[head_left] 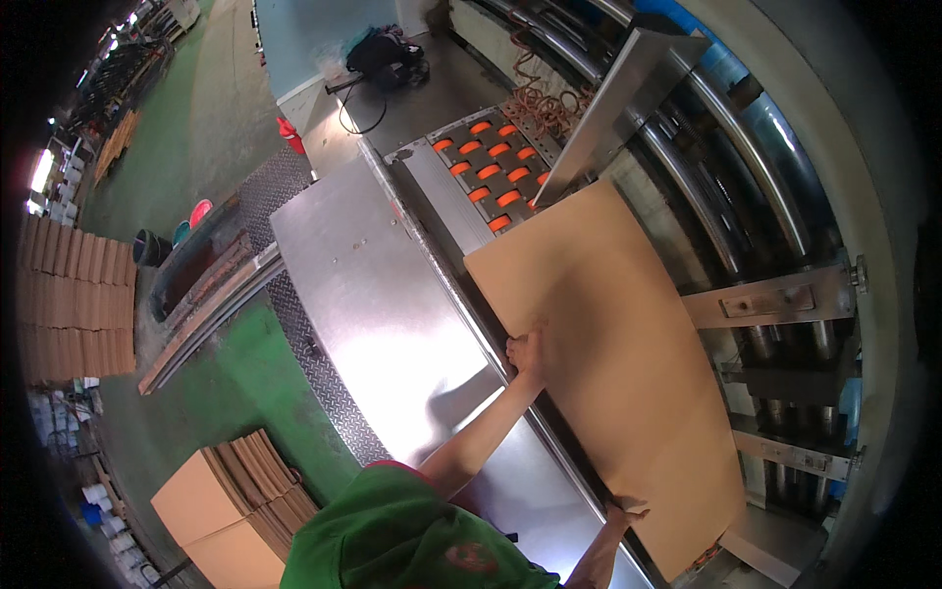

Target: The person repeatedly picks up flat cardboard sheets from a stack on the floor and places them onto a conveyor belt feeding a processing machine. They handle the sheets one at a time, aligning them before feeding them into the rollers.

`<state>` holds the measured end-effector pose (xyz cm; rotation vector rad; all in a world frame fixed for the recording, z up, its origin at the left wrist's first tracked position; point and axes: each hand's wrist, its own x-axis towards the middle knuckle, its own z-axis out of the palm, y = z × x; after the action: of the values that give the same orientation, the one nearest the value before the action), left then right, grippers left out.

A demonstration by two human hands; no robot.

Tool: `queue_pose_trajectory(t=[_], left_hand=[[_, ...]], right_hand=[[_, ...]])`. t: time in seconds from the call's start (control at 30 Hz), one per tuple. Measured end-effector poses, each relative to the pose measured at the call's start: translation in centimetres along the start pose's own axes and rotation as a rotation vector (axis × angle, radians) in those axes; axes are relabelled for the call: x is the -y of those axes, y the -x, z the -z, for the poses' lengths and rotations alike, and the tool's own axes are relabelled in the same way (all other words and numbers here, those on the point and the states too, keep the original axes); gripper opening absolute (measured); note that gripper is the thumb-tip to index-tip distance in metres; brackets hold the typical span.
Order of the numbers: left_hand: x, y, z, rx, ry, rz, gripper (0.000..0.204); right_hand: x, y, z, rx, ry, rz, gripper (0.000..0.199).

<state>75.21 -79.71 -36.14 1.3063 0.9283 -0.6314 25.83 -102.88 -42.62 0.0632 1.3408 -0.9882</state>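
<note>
My green sleeve (412, 535) fills the foreground, and both hands, left (527, 350) and right (624, 514), grip one edge of the brown cardboard sheet (608, 353) lying beside the steel counter (378, 304).

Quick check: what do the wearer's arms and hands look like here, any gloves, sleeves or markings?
Both forearms are bare: no long sleeves, wristbands or a watch visible. The left hand and right hand look ungloved, with no rings that I can make out at this size. The person wears a green short-sleeved shirt with a small red emblem on the fabric near the right side. No cables or tools are attached.
</note>
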Motion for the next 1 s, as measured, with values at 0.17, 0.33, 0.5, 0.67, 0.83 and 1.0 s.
queue_pose_trajectory(t=[0.17,0.33,0.5,0.67,0.83,1.0], left_hand=[[1.3,0.7,0.2,0.225,0.310,0.102,0.080],[4.0,1.9,2.6,0.709,0.520,-0.163,0.062],[4.2,0.8,2.2,0.546,0.440,-0.028,0.061],[4.2,1.3,2.3,0.687,0.454,-0.138,0.066],[4.1,3.5,1.6,0.592,0.512,-0.179,0.066],[9.3,5.4,-0.1,0.661,0.543,-0.036,0.066]], right_hand=[[-1.0,1.6,-1.4,-0.082,-0.027,0.076,0.089],[-1.7,3.0,-1.8,-0.051,0.020,0.118,0.092],[-1.7,3.6,-1.7,-0.041,-0.005,0.079,0.094],[-1.3,2.2,-0.9,0.077,0.139,0.118,0.096],[1.3,0.5,0.5,0.140,0.179,0.123,0.089],[7.2,-0.2,3.7,0.172,0.096,0.165,0.082]])
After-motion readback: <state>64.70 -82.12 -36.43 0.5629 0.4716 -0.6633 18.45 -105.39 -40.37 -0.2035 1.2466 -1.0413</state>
